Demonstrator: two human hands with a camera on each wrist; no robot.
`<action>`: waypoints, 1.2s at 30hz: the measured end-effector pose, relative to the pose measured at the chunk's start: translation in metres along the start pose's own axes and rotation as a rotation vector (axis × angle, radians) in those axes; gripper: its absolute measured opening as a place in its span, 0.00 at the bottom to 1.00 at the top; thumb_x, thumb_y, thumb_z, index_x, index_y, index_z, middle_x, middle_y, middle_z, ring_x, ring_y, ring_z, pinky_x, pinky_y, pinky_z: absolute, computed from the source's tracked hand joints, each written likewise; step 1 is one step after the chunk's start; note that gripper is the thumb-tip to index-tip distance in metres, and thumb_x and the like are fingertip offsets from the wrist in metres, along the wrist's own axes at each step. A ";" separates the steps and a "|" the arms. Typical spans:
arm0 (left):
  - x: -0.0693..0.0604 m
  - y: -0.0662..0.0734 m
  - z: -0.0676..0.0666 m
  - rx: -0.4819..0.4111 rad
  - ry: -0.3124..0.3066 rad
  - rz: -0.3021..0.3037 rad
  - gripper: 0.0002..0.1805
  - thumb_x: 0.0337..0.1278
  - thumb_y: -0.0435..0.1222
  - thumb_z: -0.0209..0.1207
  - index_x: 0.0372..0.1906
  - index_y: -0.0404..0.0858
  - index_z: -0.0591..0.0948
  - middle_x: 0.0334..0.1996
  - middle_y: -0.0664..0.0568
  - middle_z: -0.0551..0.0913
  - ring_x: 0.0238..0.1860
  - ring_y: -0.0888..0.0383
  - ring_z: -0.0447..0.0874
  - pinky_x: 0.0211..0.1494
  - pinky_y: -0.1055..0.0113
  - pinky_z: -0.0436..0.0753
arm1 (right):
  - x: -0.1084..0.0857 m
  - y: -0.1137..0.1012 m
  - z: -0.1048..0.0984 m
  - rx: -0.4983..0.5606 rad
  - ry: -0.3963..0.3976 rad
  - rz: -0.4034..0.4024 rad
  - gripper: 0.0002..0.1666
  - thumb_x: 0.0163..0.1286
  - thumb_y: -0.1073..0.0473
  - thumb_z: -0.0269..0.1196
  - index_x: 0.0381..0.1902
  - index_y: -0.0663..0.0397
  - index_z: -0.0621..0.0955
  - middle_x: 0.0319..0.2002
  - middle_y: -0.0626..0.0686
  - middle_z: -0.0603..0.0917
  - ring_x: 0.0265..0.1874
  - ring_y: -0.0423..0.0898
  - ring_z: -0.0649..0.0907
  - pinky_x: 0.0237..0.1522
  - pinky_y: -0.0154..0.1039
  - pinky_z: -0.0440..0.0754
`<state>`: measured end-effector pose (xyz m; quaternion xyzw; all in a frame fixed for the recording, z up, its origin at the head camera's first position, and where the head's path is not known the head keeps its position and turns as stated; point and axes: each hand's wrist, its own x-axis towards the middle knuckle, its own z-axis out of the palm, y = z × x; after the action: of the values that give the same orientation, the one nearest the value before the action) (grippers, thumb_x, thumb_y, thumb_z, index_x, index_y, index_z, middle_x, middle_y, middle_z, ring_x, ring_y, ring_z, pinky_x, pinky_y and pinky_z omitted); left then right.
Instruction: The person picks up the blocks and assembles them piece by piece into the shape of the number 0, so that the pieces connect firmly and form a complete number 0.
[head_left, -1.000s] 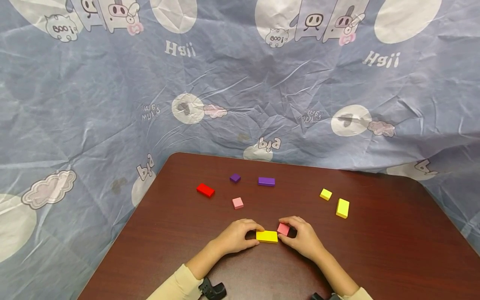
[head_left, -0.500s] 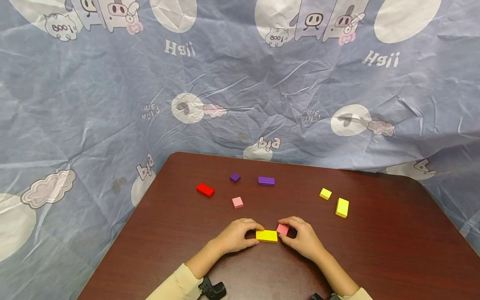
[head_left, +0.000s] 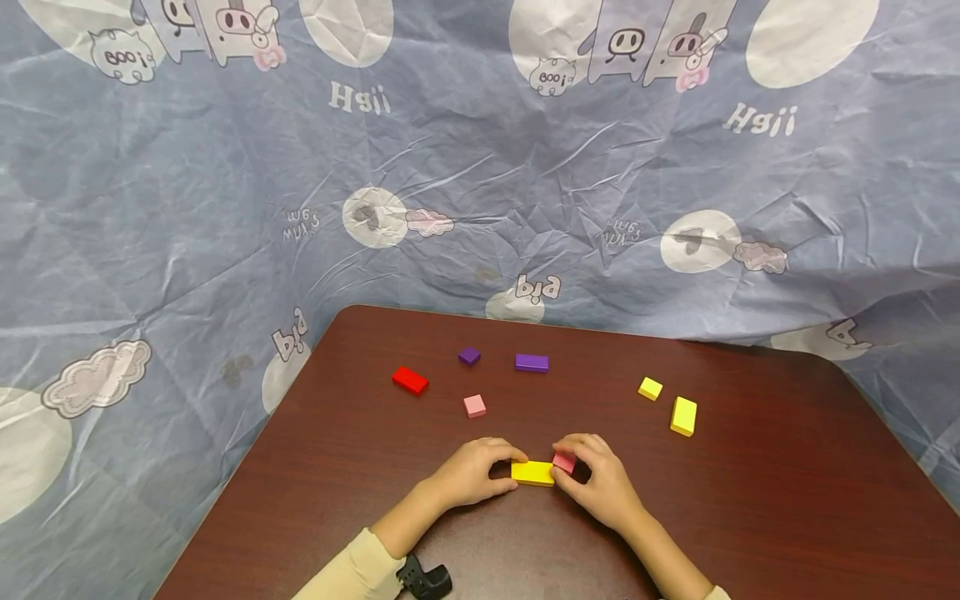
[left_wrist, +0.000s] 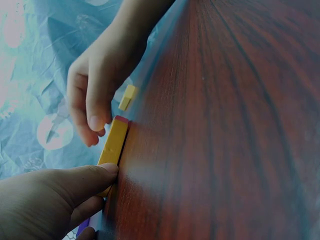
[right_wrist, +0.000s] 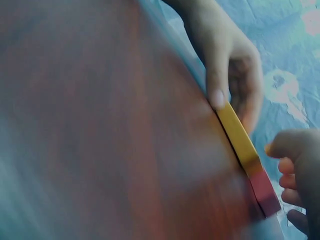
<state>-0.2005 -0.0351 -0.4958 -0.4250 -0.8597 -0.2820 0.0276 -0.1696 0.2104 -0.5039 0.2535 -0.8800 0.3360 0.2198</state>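
The left hand (head_left: 472,473) pinches the left end of a long yellow block (head_left: 532,473) lying on the table; its thumb is on the near side of that yellow block (left_wrist: 114,142) in the left wrist view. A deep pink block (head_left: 564,462) meets the right end of the yellow one, and the right wrist view shows this pink block (right_wrist: 264,192) end to end with it. Around the pink block's near and far sides, the right hand (head_left: 603,483) has its fingers spread. In the right wrist view a gap separates the right hand (right_wrist: 304,165) from both blocks.
Farther back on the table (head_left: 360,450) lie a red block (head_left: 410,381), a light pink block (head_left: 475,406), a small purple block (head_left: 469,357) and a long purple block (head_left: 532,363). Two yellow blocks (head_left: 650,388) (head_left: 683,416) lie at the right. A patterned cloth (head_left: 465,150) hangs behind.
The right hand has shifted slightly left, its thumb now at the joint between the blocks and its fingers covering more of the pink block. The left hand has stayed on the yellow block.
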 end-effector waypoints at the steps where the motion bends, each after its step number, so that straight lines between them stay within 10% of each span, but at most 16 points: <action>1: 0.000 0.000 0.000 -0.001 -0.001 0.000 0.17 0.55 0.38 0.69 0.51 0.43 0.83 0.45 0.58 0.83 0.47 0.65 0.79 0.54 0.72 0.75 | 0.000 -0.002 0.002 -0.011 0.007 -0.009 0.18 0.51 0.61 0.76 0.41 0.56 0.86 0.42 0.44 0.83 0.44 0.42 0.78 0.45 0.37 0.79; 23: 0.002 -0.005 -0.004 -0.073 0.030 -0.032 0.17 0.60 0.42 0.65 0.51 0.41 0.83 0.45 0.57 0.83 0.46 0.66 0.79 0.52 0.73 0.76 | -0.003 -0.008 0.011 -0.061 0.020 -0.061 0.10 0.52 0.63 0.76 0.32 0.49 0.86 0.37 0.44 0.82 0.37 0.38 0.75 0.35 0.33 0.77; 36: 0.014 -0.049 -0.033 0.096 0.225 -0.205 0.15 0.56 0.36 0.66 0.49 0.37 0.84 0.47 0.50 0.83 0.51 0.52 0.80 0.56 0.57 0.77 | -0.003 -0.008 0.011 -0.058 0.030 -0.094 0.09 0.52 0.63 0.75 0.32 0.49 0.86 0.37 0.44 0.82 0.36 0.37 0.74 0.35 0.29 0.74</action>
<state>-0.2523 -0.0658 -0.4869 -0.2987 -0.9026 -0.2878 0.1151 -0.1655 0.1983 -0.5096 0.2830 -0.8732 0.3034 0.2558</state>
